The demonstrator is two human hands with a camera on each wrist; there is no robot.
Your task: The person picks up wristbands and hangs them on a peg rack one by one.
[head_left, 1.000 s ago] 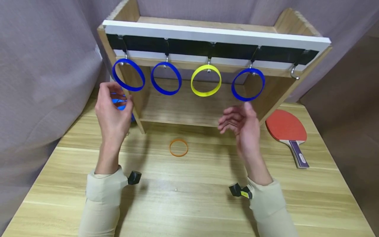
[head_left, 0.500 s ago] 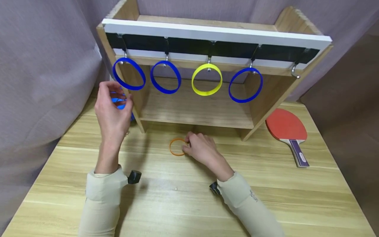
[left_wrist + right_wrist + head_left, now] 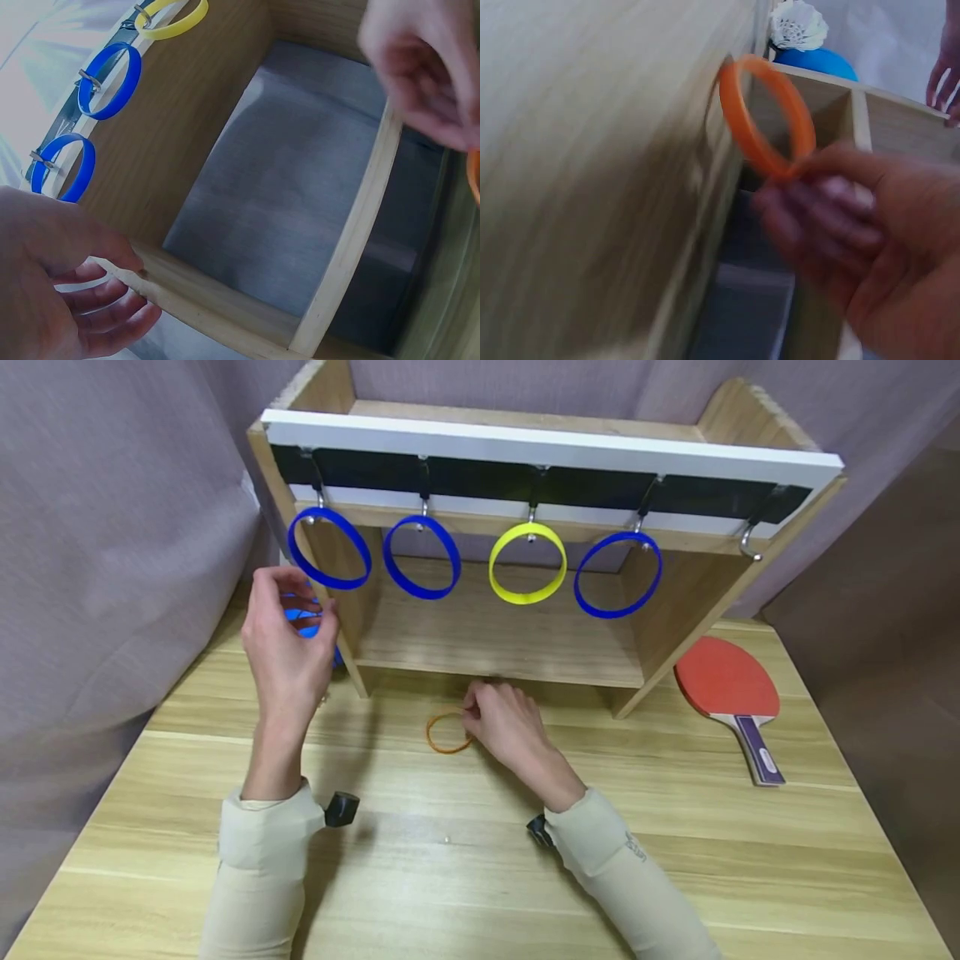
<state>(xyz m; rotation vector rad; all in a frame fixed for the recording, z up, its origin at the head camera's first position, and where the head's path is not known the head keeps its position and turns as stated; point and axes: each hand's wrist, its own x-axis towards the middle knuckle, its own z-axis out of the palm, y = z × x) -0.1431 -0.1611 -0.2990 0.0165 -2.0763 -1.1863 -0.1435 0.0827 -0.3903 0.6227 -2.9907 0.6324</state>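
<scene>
In the head view my left hand (image 3: 288,639) grips the front edge of the wooden shelf's left side panel (image 3: 352,652), thumb inside and fingers outside. My right hand (image 3: 513,727) pinches the right side of an orange silicone wristband (image 3: 448,752) low over the table, in front of the shelf. The right wrist view shows the orange band raised on edge between thumb and fingers. Above, a blue wristband (image 3: 341,584), a second blue one (image 3: 423,595), a yellow one (image 3: 527,600) and another blue one (image 3: 615,614) hang from hooks on the shelf's front.
A bare metal hook (image 3: 747,542) is at the right end of the row. On the table right of the shelf lies a red table tennis paddle (image 3: 727,681). Behind the left hand sits something blue (image 3: 303,620), partly hidden. Grey curtain (image 3: 120,527) surrounds the table (image 3: 420,877).
My right hand came down from the rightmost blue band to the table and took hold of the orange wristband, which now tilts slightly. That blue band swung a little left. The left hand stayed put.
</scene>
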